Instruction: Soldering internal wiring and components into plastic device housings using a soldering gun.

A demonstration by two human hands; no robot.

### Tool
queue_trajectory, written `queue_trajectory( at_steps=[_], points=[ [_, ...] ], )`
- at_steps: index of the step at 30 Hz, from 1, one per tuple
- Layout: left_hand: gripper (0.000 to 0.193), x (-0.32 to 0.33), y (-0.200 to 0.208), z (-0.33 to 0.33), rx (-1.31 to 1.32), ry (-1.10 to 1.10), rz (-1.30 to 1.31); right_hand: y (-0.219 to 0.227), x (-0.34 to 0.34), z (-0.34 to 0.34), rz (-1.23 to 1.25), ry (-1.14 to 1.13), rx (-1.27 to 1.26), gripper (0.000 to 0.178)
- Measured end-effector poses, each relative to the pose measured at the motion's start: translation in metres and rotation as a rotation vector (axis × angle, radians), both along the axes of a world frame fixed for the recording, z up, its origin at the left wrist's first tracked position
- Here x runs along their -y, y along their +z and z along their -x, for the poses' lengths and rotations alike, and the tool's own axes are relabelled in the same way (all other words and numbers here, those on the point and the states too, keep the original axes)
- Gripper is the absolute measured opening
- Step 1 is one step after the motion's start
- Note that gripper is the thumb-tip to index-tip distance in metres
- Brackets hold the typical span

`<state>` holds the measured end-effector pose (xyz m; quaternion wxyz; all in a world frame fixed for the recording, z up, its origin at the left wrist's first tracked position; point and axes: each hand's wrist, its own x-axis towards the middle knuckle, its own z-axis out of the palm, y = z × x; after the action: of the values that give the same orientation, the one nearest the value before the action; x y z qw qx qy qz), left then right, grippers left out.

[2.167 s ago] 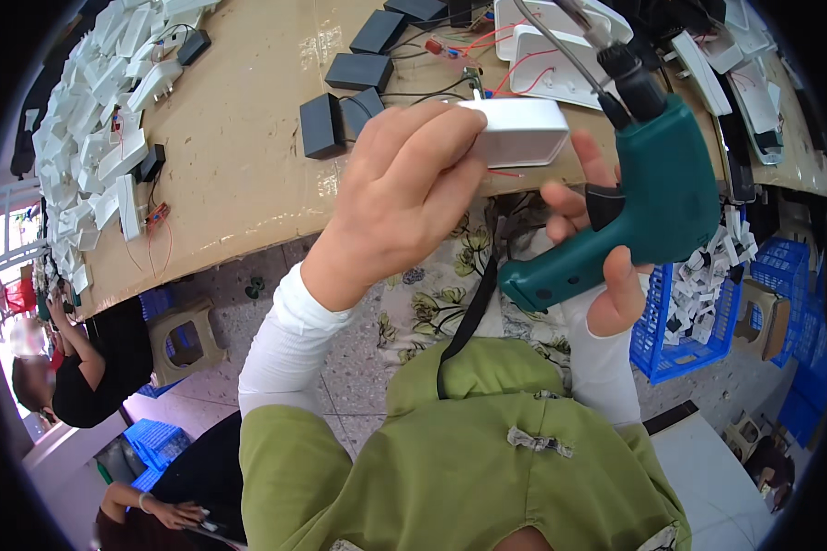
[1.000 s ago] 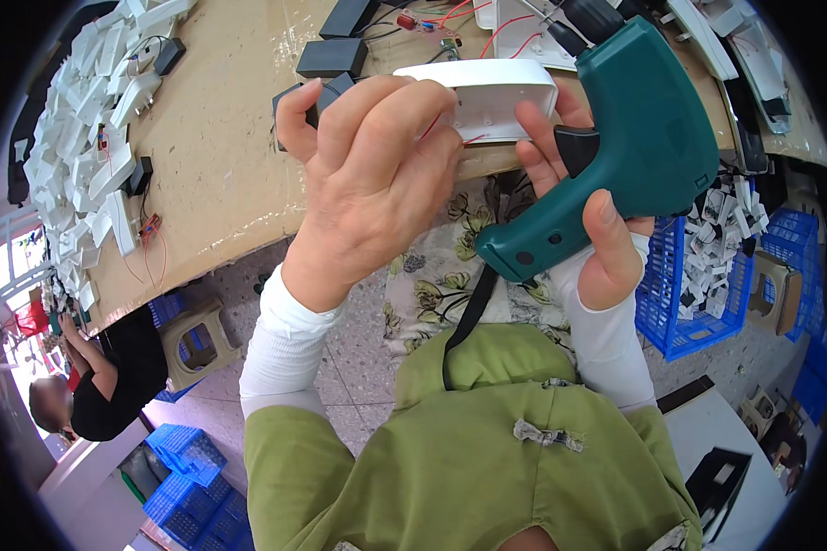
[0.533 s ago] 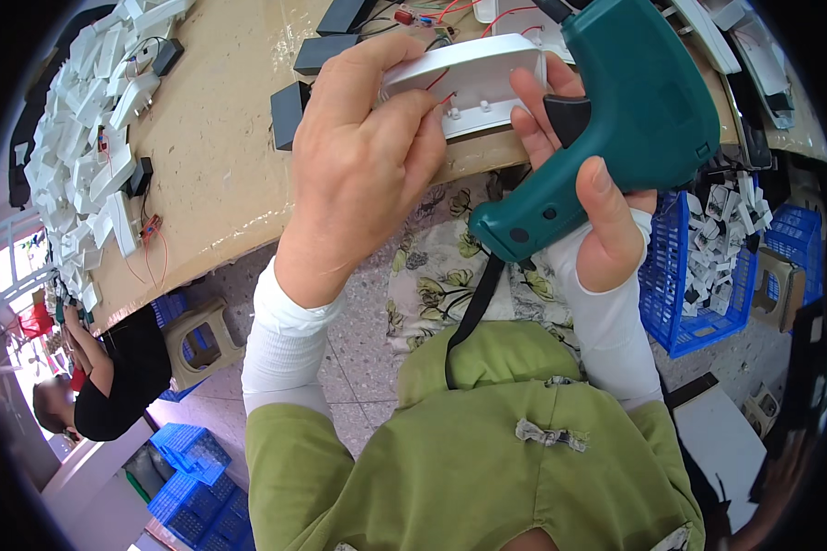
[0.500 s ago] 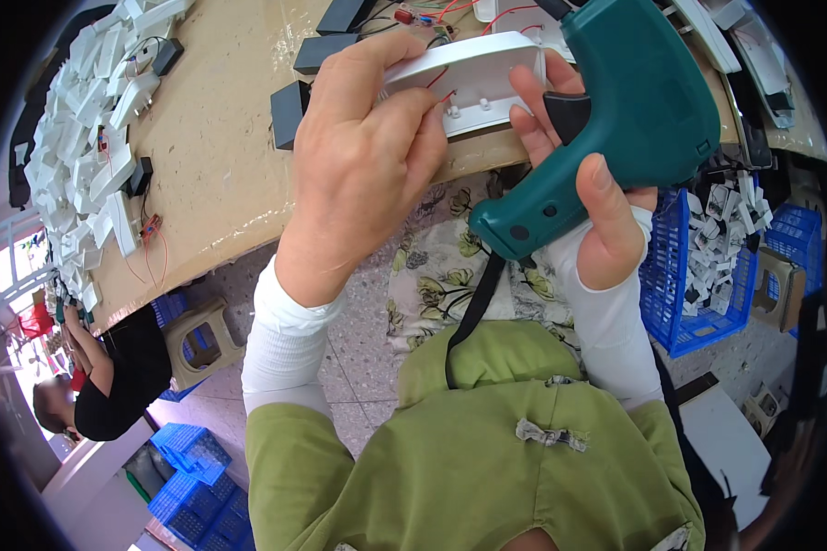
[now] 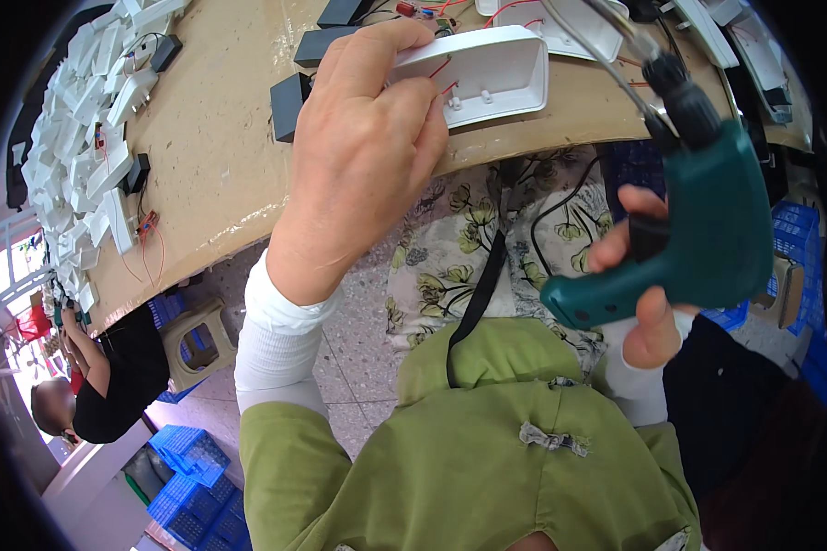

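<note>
My left hand [image 5: 363,156] is closed on the near left end of a white plastic housing [image 5: 501,78], a shallow open tray tilted on the table edge. Two short red wires [image 5: 447,78] stick up inside it, close to my fingertips. A green soldering gun [image 5: 721,216] with a black nose and a thin metal feed tube is in my right hand [image 5: 639,257], to the right of the housing and beyond the table's front edge. My fingers wrap its handle near the black trigger. The gun's tip is blurred and stands apart from the housing.
Another white housing [image 5: 583,28] with red wires lies behind. Dark grey boxes [image 5: 289,106] stand left of my hand. White plastic parts [image 5: 92,119] pile up along the table's left side. Blue crates [image 5: 795,243] are at the right; a person in black [image 5: 124,372] works at far left.
My right hand has drawn the soldering gun right and down, away from the housing, uncovering its right end. My left hand keeps its grip in nearly the same place.
</note>
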<state>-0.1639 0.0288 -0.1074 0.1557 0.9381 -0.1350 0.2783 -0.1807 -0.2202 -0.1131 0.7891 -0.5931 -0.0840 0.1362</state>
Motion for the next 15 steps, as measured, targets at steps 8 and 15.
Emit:
queue_trajectory(
  at_steps=[8, 15],
  points=[
    [0.006, 0.0, 0.0, -0.001, -0.009, -0.016, 0.017, -0.004, 0.022, 0.034, 0.069, 0.001, -0.035, 0.061],
    [0.008, 0.0, 0.003, 0.001, -0.029, -0.017, -0.003, -0.017, 0.023, 0.038, 0.093, 0.03, -0.03, 0.063]
  ],
)
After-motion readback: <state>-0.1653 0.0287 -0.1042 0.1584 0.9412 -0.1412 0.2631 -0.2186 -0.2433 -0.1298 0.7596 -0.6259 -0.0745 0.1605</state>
